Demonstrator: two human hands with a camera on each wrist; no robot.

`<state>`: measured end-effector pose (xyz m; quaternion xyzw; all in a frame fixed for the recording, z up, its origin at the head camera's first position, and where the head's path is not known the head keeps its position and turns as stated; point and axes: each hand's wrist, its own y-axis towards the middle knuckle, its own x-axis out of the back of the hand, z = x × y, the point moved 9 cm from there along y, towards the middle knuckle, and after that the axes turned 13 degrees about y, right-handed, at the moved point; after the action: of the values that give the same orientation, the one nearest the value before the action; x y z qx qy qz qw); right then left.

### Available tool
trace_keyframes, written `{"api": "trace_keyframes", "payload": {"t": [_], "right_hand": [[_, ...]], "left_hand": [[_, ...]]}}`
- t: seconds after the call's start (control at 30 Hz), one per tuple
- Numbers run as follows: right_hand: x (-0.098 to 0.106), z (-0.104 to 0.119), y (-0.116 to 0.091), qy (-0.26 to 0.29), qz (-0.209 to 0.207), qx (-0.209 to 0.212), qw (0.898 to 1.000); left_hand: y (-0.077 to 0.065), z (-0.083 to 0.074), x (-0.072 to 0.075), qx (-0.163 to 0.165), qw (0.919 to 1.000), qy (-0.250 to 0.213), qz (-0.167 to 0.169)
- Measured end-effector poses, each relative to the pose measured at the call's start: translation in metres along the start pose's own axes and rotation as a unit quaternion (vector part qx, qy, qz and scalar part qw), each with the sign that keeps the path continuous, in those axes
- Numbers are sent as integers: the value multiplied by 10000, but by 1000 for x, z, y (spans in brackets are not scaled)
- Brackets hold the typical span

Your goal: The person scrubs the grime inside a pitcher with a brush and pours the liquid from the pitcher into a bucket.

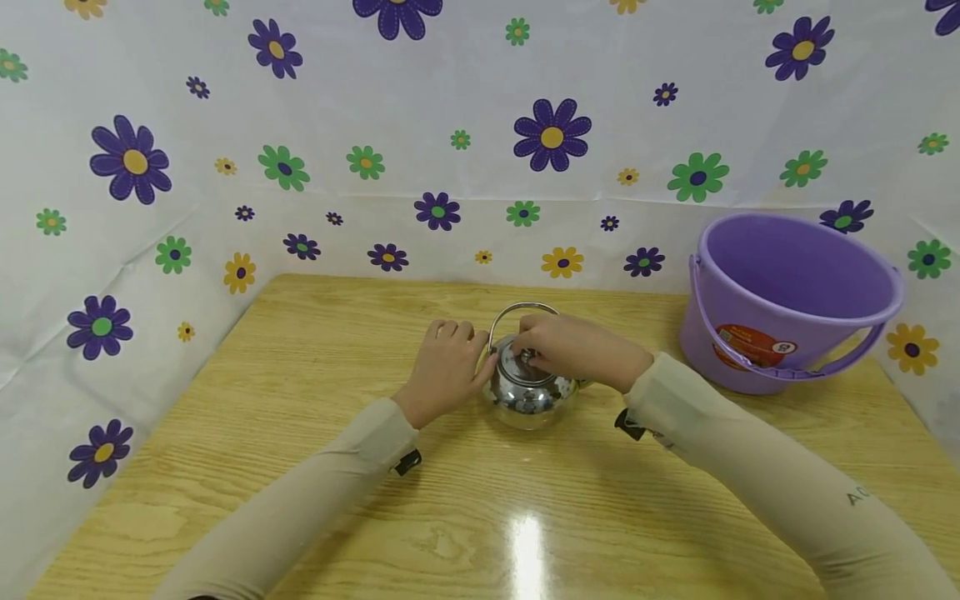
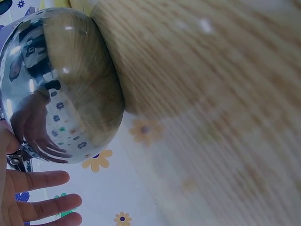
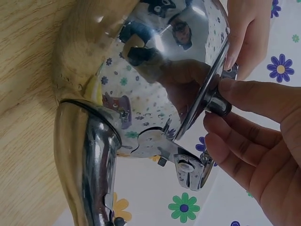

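A shiny steel kettle (image 1: 528, 402) stands upright on the table, its arched handle (image 1: 517, 307) raised. My right hand (image 1: 581, 350) reaches over from the right and pinches the black-and-metal lid knob (image 3: 218, 104) between thumb and fingers. The lid (image 3: 200, 101) lies against the kettle's top; whether it is lifted at all I cannot tell. On the left side, my left hand (image 1: 446, 367) touches the kettle near the lid's rim with its thumb. Its other fingers (image 2: 47, 205) stretch out past the body, beside the handle's hinge. The spout (image 3: 87, 160) points to the right.
Behind and right of the kettle stands a purple bucket (image 1: 697, 333) with its handle hanging down in front. The wooden table (image 1: 300, 400) meets a white cloth backdrop (image 1: 465, 100) with printed flowers at the back and left.
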<state>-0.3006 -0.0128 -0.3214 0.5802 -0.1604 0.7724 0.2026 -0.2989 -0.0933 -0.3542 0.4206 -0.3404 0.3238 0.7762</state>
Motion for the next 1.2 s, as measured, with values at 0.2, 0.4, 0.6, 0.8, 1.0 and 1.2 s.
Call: {"api": "trace_keyframes", "payload": {"t": [0.2, 0.4, 0.6, 0.8, 1.0, 1.2], "right_hand": [[-2, -2, 0, -24, 53, -166, 9998], [-3, -4, 1, -16, 53, -286, 9996], [-2, -6, 3, 24, -24, -368, 9993], [-2, -6, 3, 88, -90, -350, 9993], [-1, -5, 1, 21, -202, -268, 9994], [1, -5, -1, 90, -375, -234, 9990]], "left_hand": [[1, -1, -1, -24, 10000, 11, 14], [2, 0, -2, -14, 10000, -26, 43], [4, 1, -3, 27, 10000, -76, -26], [5, 2, -6, 58, 9998, -179, 73], [6, 1, -5, 30, 9998, -168, 43], [4, 1, -5, 17, 10000, -94, 11]]}}
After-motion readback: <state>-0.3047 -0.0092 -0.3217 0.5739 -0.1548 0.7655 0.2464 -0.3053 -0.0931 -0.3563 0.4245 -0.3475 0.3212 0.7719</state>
